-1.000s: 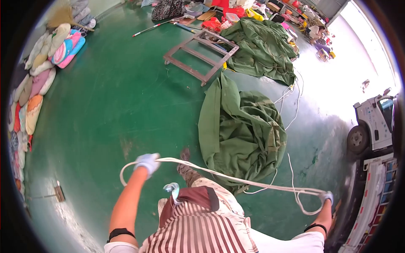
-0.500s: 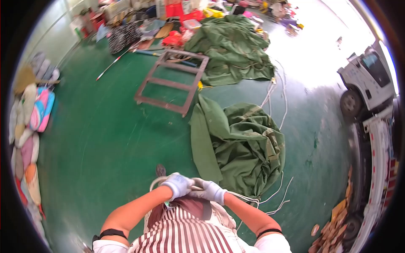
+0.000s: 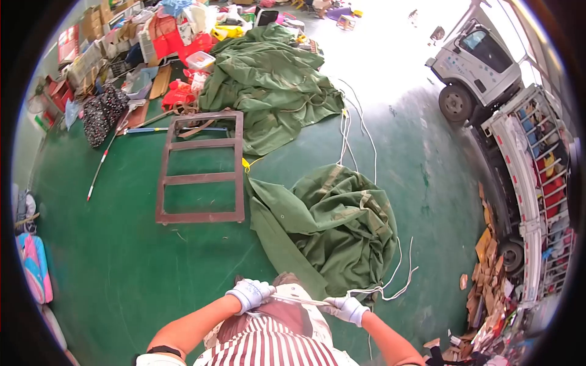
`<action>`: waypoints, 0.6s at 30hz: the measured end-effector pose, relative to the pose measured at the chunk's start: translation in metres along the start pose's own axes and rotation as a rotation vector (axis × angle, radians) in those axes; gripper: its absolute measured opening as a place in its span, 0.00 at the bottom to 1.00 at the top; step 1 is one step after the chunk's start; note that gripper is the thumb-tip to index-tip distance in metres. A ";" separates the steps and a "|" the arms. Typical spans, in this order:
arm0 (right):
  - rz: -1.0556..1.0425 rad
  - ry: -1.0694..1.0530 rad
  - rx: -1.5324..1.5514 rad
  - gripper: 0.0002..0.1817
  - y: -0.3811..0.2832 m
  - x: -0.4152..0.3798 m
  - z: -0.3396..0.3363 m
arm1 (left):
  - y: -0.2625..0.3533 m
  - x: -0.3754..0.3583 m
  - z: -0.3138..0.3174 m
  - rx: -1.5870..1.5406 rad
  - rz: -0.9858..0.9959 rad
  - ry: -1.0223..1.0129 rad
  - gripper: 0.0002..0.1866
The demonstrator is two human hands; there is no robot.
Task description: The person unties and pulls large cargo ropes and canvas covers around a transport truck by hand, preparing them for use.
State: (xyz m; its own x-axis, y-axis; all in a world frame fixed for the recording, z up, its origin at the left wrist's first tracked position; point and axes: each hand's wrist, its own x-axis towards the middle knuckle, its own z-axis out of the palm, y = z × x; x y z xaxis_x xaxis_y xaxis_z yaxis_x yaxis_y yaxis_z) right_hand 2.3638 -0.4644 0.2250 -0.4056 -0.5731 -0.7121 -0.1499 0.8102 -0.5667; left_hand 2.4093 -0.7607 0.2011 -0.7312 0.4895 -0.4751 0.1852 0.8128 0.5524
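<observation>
A length of white rope spans the gap between my two gloved hands in front of the striped apron. My left hand is closed around one end of this stretch. My right hand grips it at the other side, near the crumpled green tarp on the floor. White cord ends trail from the tarp's near right edge. Just beyond my left hand the green floor shows, and one shoe tip is partly hidden behind the apron.
A brown metal frame lies flat ahead on the left. Behind it a second green tarp is heaped beside piled bags and boxes. At right stands a truck, with cardboard scraps alongside.
My hands have moved apart, and the rope that was bunched between them is now stretched straighter. My view has turned to the right, bringing more of the truck in.
</observation>
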 end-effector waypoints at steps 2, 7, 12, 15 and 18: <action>0.079 0.043 0.064 0.19 0.002 0.002 -0.001 | -0.016 0.020 -0.006 -0.005 0.050 -0.061 0.12; -0.105 0.215 -0.104 0.29 -0.019 0.058 -0.037 | -0.022 0.082 -0.048 -0.076 -0.089 -0.299 0.20; -0.352 0.279 0.497 0.34 -0.025 0.169 -0.033 | -0.024 0.159 -0.069 0.139 0.036 -0.516 0.17; -0.156 0.284 0.504 0.30 0.003 0.200 -0.028 | -0.080 0.190 -0.098 -0.269 0.083 -0.483 0.25; 0.264 0.218 0.532 0.23 0.017 0.210 -0.033 | -0.181 0.240 -0.074 -1.560 -0.065 -0.343 0.16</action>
State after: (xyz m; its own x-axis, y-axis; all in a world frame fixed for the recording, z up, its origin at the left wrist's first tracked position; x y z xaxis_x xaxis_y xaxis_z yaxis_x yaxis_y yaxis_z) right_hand 2.2463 -0.5674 0.0796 -0.5506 -0.2789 -0.7868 0.4263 0.7164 -0.5523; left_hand 2.1513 -0.8137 0.0376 -0.4951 0.6882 -0.5303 -0.8182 -0.1638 0.5512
